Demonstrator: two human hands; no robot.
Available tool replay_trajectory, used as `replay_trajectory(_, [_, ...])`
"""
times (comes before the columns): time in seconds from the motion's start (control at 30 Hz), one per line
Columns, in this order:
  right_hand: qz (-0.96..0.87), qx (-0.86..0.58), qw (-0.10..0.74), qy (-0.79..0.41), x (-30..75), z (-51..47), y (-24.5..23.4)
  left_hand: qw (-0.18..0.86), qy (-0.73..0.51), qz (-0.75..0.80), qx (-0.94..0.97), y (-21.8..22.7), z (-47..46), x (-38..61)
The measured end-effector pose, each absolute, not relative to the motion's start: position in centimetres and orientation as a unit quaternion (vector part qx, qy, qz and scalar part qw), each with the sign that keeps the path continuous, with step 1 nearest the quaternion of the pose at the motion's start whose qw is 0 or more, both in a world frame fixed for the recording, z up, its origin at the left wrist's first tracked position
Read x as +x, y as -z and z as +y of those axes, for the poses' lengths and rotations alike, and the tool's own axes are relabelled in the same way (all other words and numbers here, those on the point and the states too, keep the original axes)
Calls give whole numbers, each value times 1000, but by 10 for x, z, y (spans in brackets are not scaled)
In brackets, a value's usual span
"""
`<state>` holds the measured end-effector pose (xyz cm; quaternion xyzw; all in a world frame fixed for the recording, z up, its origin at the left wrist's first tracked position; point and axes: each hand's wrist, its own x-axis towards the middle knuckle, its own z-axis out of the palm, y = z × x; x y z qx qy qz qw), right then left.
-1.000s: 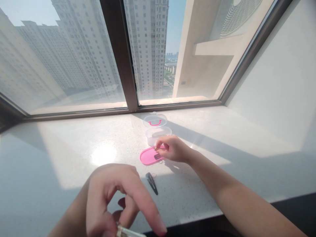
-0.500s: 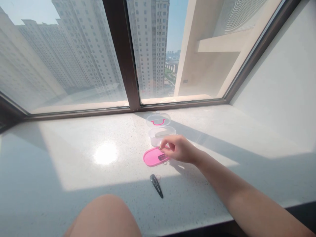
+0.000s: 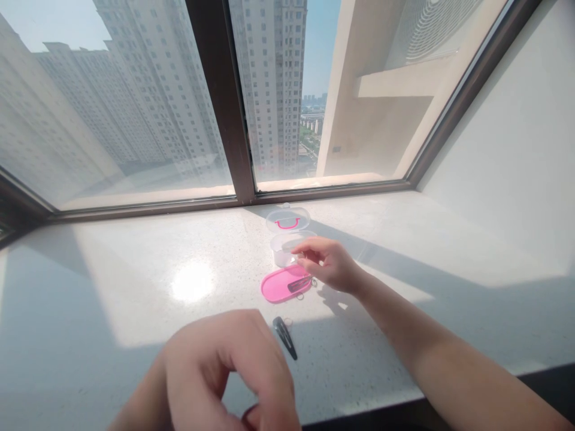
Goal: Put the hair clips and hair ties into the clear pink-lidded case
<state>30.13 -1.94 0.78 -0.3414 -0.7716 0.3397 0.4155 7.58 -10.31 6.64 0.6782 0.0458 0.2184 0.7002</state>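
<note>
My right hand (image 3: 330, 263) hovers over the far right end of the pink oval lid or tray (image 3: 275, 288), thumb and forefinger close together at a tiny pale thing too small to name. Just beyond the fingertips stands a clear oval plastic box (image 3: 281, 257), its clear lid (image 3: 287, 219) with a pink handle tipped back. A dark hair clip (image 3: 299, 285) lies on the pink piece. Nearer me, a black snap hair clip (image 3: 285, 339) rests on the sill. My left hand (image 3: 229, 365), large in the foreground, has curled fingers; its fingertips are mostly hidden at the bottom edge.
Small thin rings (image 3: 300, 296) lie beside the pink piece, and another loop (image 3: 288, 322) is by the black clip. The speckled white sill (image 3: 148, 269) runs up to a brown window frame (image 3: 245, 191). A white wall (image 3: 507, 155) borders the right side.
My left hand has come up into view at the bottom. My right hand has shifted slightly up and away, baring more of the dark clip on the pink piece.
</note>
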Motion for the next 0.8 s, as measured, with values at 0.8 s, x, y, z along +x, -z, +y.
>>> replay_trajectory(0.8, [-540,-272,471,-642,295,-16,-11,532,-547,430,483,-19,-40,101])
